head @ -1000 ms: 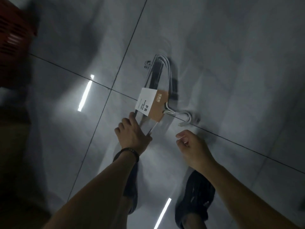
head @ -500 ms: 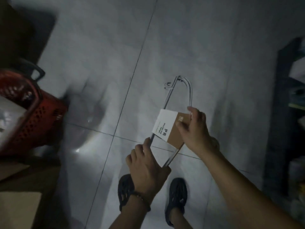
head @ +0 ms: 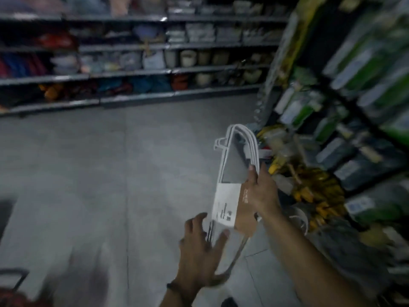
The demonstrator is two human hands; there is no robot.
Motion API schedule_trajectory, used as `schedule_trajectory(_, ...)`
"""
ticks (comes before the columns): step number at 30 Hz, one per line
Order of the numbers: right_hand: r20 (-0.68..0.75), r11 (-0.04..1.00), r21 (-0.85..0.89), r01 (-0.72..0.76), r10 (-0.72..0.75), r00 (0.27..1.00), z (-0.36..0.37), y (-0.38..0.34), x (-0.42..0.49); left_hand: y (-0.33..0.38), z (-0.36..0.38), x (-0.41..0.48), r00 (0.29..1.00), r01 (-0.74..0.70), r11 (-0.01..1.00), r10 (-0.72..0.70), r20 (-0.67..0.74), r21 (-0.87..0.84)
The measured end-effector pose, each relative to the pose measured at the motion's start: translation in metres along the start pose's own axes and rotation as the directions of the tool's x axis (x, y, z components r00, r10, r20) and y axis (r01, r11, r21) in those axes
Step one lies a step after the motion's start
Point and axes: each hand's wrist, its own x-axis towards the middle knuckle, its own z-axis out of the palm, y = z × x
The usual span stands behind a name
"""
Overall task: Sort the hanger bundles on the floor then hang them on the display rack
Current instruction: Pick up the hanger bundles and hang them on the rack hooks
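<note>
At the far left the grey floor [head: 93,178] is bare where the view now rests. A second ago the camera looked straight down at a tile with the bundle lying flat on it; since then it has swung up to take in the aisle and the blurred back shelves [head: 132,72].

The left hand [head: 200,247] was only touching the bundle's end on the tile. It now sits under the lower end with its fingers [head: 194,220] spread and nearly straight, steadying rather than clasping.

The hanger bundle [head: 231,156] is off the floor and held roughly upright in the air, with its white and brown paper sleeve [head: 228,202] about its middle.

The right hand [head: 262,191] hovered empty a second ago and half a second ago had just reached the sleeve. It now carries the load, with the thumb over the white shoulders and the fingers wrapped behind the sleeve's edge.

To the right stands the display rack [head: 345,151], hung with green and dark packets. The bundle is near it but not touching.

As I judge it, the pick-up of this bundle is done and the carry is under way. Hanging is not yet begun, and the blur hides which peg would take the hooks
</note>
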Motion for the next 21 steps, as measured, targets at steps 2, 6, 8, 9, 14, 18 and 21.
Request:
schedule_trajectory(2,-0.079,0.999,-0.007,0.041,-0.042,0.996,-0.049,-0.004,-0.017,0.046,-0.014,0.014,0.999,-0.032,0.961,0.037,0.016,-0.275)
schedule_trajectory(6,-0.208,0.995,0.012,0.094,-0.090,0.974,-0.139,-0.011,-0.060,0.160,-0.010,0.014,0.927,-0.172,0.879,0.297,0.229,-0.444)
schedule_trajectory(8,-0.278,0.996,0.013,0.086,-0.080,0.957,-0.183,-0.007,-0.081,0.209,0.017,-0.004,0.863,-0.283,0.850,0.428,0.267,-0.445)
schedule_trajectory(9,-0.306,0.998,0.007,0.066,-0.061,0.950,-0.206,-0.003,-0.092,0.231,0.034,-0.016,0.842,-0.341,0.841,0.472,0.260,-0.421)
schedule_trajectory(14,-0.437,0.995,-0.069,-0.076,0.039,0.899,-0.348,0.033,-0.160,0.324,0.121,-0.100,0.745,-0.469,0.781,0.600,0.292,-0.412)
schedule_trajectory(18,-0.647,0.966,-0.211,-0.149,-0.023,0.762,-0.470,0.060,-0.221,0.398,0.190,-0.187,0.599,-0.579,0.679,0.730,0.330,-0.451)
schedule_trajectory(21,-0.776,0.943,-0.269,-0.198,-0.090,0.625,-0.564,0.079,-0.268,0.453,0.243,-0.259,0.475,-0.621,0.597,0.802,0.362,-0.508)
